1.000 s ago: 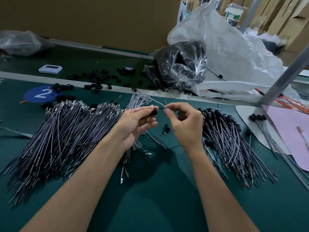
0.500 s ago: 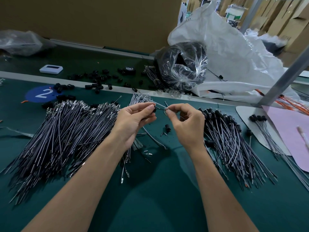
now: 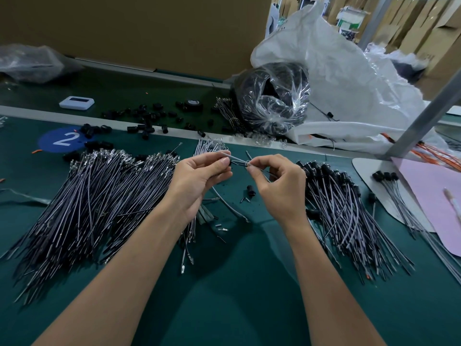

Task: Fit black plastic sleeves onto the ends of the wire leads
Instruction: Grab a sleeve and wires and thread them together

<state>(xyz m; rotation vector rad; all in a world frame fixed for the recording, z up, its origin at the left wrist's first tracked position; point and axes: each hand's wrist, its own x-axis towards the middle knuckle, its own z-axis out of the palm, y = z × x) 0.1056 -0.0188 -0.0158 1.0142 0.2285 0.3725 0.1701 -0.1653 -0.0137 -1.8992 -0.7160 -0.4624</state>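
Note:
My left hand (image 3: 199,177) pinches a black plastic sleeve (image 3: 230,163) between thumb and fingers above the green mat. My right hand (image 3: 279,186) pinches a grey wire lead (image 3: 238,159) whose end meets the sleeve. A big pile of bare grey wire leads (image 3: 94,196) lies to the left of my hands. To the right lies a pile of leads with sleeves fitted (image 3: 341,206). One loose black sleeve (image 3: 250,191) rests on the mat below my fingertips. Several loose sleeves (image 3: 147,121) are scattered at the back.
A clear bag of black parts (image 3: 272,98) leans on a large white sack (image 3: 349,78) at the back right. A white device (image 3: 76,102) sits far left. A pink sheet (image 3: 434,196) on a white board and a metal post (image 3: 424,118) stand right. A blue "2" sticker (image 3: 62,139) marks the mat.
Both hands have stayed close together; the lead in my right hand has slid further toward the sleeve in my left, and my left fingers have shifted slightly on it.

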